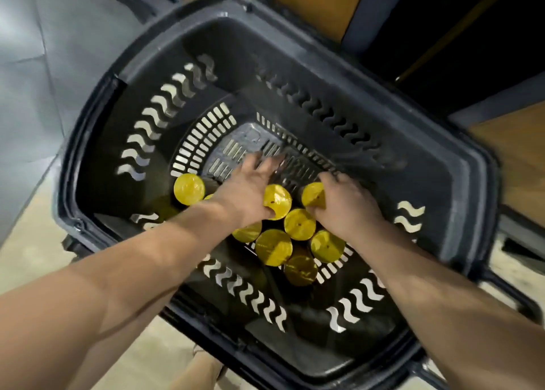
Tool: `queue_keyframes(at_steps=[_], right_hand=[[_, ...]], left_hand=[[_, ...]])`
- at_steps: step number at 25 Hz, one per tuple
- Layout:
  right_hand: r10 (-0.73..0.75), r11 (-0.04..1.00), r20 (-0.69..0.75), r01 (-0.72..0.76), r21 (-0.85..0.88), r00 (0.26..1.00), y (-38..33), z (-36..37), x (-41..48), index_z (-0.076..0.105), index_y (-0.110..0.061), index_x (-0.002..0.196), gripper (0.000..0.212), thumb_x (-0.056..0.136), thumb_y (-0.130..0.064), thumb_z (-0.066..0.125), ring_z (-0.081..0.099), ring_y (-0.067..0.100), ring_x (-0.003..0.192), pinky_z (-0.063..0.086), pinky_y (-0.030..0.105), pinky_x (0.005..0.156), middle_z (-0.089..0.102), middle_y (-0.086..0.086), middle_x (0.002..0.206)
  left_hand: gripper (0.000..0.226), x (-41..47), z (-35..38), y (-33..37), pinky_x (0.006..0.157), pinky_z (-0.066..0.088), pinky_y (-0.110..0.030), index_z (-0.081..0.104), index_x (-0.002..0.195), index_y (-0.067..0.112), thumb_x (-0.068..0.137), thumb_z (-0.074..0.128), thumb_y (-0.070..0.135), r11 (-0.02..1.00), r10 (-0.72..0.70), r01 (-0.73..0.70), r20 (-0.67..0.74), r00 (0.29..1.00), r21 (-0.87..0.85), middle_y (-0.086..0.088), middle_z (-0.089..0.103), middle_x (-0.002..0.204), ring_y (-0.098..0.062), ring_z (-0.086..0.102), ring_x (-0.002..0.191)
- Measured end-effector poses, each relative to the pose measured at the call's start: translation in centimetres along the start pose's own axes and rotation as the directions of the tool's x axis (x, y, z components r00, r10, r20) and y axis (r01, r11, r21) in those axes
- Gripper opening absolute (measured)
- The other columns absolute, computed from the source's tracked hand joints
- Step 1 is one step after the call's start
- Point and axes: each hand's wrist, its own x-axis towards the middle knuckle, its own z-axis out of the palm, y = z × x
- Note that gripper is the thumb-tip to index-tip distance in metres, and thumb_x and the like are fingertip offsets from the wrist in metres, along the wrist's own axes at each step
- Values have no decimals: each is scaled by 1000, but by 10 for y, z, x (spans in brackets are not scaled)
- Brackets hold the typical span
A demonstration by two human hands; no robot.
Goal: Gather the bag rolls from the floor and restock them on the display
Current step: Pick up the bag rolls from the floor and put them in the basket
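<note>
I see yellow-capped bag rolls [298, 224] clustered upright at 6 o'clock inside the dark slotted plastic basket [460, 165]; one roll [189, 189] stands apart at 9 o'clock.

One basket [460, 159], two hands, left [247, 192] and right [345, 206], about nine yellow rolls [299, 223] were visible

Both forearms are bare from the elbow down to the wrist: no sleeve, cuff or glove shows anywhere along them. The left hand [246, 190] carries no ring, and its wrist has no watch or band. The right hand [345, 205] is just as plain, with nothing on the fingers or the wrist. The nails are too blurred to judge. At the bottom edge, between the arms, a patch of tan cloth [196, 373] shows, likely trouser fabric, though too little is visible to be sure.
</note>
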Motion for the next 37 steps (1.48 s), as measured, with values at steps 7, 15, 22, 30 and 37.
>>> queue_keyframes(at_steps=[7, 15, 22, 30, 37], right_hand=[[-197, 975, -137, 209, 80, 971, -42, -181, -143, 25, -39, 152, 70, 95, -48, 63, 35, 25, 142, 39, 44, 110, 29, -3, 154], [-184, 983, -381, 162, -91, 906, -71, -435, -418, 18, -40, 158, 92, 84, -65, 66, 27, 30, 147, 33, 48, 116, 24, 6, 161], [-56, 994, -677, -20, -104, 734, -26, -529, -583, 25, -41, 156, 89, 81, -65, 67, 36, 30, 141, 36, 41, 113, 34, 9, 155], [288, 943, -765, -308, 123, 575, 34, -507, -691, 26, -41, 154, 83, 85, -58, 67, 33, 30, 142, 31, 42, 112, 31, 6, 156], [711, 678, -579, -604, 418, 399, 90, -407, -787, 16, -41, 158, 86, 88, -68, 58, 16, 31, 151, 19, 51, 122, 16, 6, 165]], left_hand=[[106, -157, -180, 66, 119, 31, -49, 12, 155, 47, 76, 83, 46, 975, 93, -63, -134, 987, 214, -3, 8, 164, -34, 20, 150], [103, -424, -379, 227, 119, 29, -50, 16, 155, 48, 66, 58, 81, 855, 341, -220, -190, 921, 469, -2, 24, 161, -34, 26, 146], [93, -538, -421, 360, 119, 28, -48, 17, 155, 46, 79, 63, 72, 714, 587, -296, -313, 747, 634, -2, 14, 164, -32, 20, 148], [93, -550, -394, 484, 120, 27, -43, 15, 157, 46, 81, 66, 68, 451, 809, -478, -118, 576, 754, -3, 12, 166, -32, 19, 149], [93, -565, -294, 609, 121, 24, -47, 10, 157, 46, 84, 63, 67, 81, 904, -710, 248, 347, 699, 0, 2, 167, -33, 6, 152]])
